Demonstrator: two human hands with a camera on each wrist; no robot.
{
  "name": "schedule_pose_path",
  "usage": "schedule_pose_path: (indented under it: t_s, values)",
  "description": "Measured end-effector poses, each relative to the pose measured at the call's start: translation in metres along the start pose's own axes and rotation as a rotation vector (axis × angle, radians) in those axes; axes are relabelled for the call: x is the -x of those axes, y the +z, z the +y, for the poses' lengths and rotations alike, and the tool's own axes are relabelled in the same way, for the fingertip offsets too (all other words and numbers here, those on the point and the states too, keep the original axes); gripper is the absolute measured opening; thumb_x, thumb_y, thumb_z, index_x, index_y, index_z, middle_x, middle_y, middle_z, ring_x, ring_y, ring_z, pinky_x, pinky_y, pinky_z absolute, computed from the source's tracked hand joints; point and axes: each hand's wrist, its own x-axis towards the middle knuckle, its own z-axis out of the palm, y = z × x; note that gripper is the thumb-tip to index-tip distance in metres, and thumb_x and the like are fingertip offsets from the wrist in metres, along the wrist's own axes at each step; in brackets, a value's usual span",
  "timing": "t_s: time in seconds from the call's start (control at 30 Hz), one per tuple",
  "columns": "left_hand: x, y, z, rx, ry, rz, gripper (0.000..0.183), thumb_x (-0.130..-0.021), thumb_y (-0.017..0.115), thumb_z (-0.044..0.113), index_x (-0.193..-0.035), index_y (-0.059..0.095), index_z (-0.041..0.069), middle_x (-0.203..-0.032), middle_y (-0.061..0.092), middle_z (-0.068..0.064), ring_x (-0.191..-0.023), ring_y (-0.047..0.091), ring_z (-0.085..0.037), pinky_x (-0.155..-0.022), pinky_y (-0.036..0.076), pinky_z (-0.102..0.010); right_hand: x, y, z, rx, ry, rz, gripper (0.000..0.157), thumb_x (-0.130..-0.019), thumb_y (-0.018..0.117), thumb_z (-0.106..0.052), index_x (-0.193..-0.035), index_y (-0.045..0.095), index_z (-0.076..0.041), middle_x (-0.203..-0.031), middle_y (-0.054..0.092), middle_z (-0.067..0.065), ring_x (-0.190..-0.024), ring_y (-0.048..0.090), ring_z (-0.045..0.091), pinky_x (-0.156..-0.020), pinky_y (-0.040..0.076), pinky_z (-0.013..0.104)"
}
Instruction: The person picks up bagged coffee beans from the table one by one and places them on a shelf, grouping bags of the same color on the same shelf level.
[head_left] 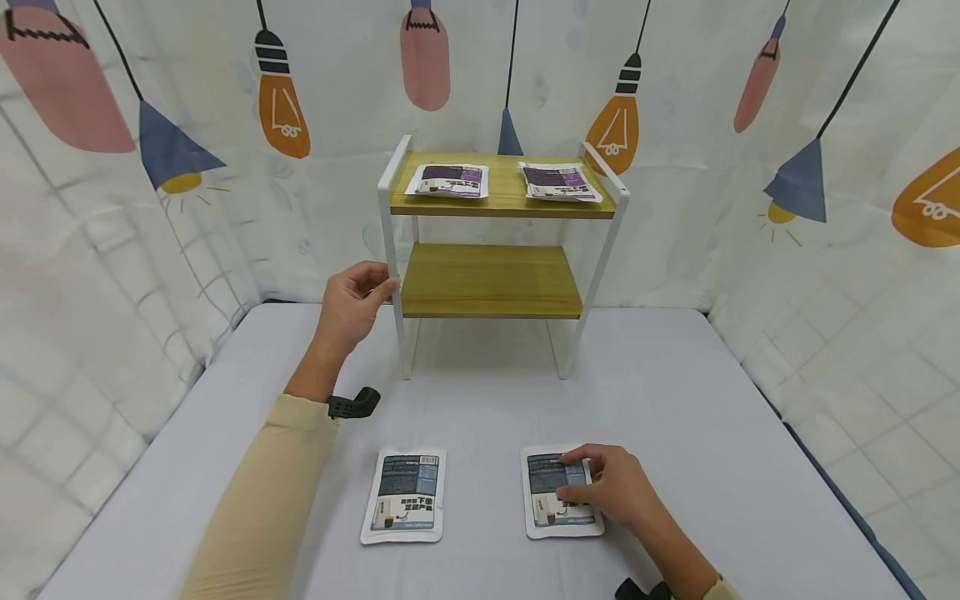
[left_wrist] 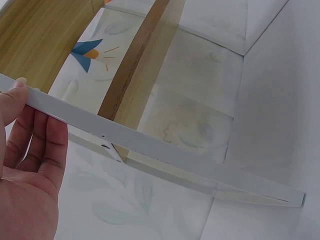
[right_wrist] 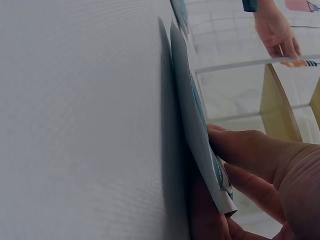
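Note:
A small two-tier shelf rack [head_left: 491, 283] with yellow-green wooden boards and a white frame stands at the back of the table. My left hand [head_left: 351, 304] pinches its left front post [left_wrist: 165, 147] between thumb and fingers, beside the lower board. Down at the front right, my right hand [head_left: 611, 487] holds a flat white-edged packet [head_left: 546, 521] with a dark blue label. In the right wrist view, the thumb lies on the face of this packet [right_wrist: 187, 112] and a finger is partly hidden behind its edge. A matching packet [head_left: 405, 497] lies flat to the left, untouched.
On the rack's top board lie flat packets with purple labels, some at the left [head_left: 448, 181] and some at the right [head_left: 561, 182]. A white cloth covers the table [head_left: 480, 408]. Curtains printed with lamps [head_left: 330, 208] hang close behind and on both sides.

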Motion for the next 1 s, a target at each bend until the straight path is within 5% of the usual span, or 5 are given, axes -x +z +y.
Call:
schedule_pose_path:
  t_s: [0.57, 0.8, 1.0]
  values:
    - [-0.0009, 0.0004, -0.0027, 0.009, -0.005, 0.006, 0.030, -0.098, 0.070, 0.024, -0.118, 0.069, 0.001, -0.100, 0.069, 0.002, -0.090, 0.064, -0.013, -0.080, 0.057, -0.015, -0.0012, 0.0065, 0.0033, -0.105, 0.008, 0.008, 0.040, -0.066, 0.097, -0.025, -0.102, 0.081, -0.026, -0.116, 0.073, 0.002, -0.085, 0.060, 0.018, -0.065, 0.049, 0.028]
    - [-0.0011, 0.0001, -0.0020, 0.005, -0.003, 0.007, 0.028, -0.098, 0.070, 0.024, -0.116, 0.070, 0.002, -0.098, 0.068, 0.003, -0.088, 0.064, -0.014, -0.079, 0.057, -0.015, -0.0029, 0.0078, 0.0048, -0.125, -0.022, -0.004, 0.037, -0.068, 0.096, -0.028, -0.101, 0.081, -0.029, -0.127, 0.071, 0.003, -0.098, 0.063, 0.020, -0.079, 0.054, 0.034]
    - [0.0002, -0.0002, 0.0012, 0.000, -0.007, 0.000, 0.027, -0.098, 0.070, 0.024, -0.115, 0.070, 0.002, -0.098, 0.068, 0.001, -0.089, 0.064, -0.020, -0.079, 0.057, -0.015, -0.0037, 0.0080, 0.0046, -0.161, -0.029, 0.000, 0.034, -0.069, 0.095, -0.028, -0.100, 0.081, -0.029, -0.129, 0.071, 0.004, -0.121, 0.064, 0.028, -0.100, 0.052, 0.054]
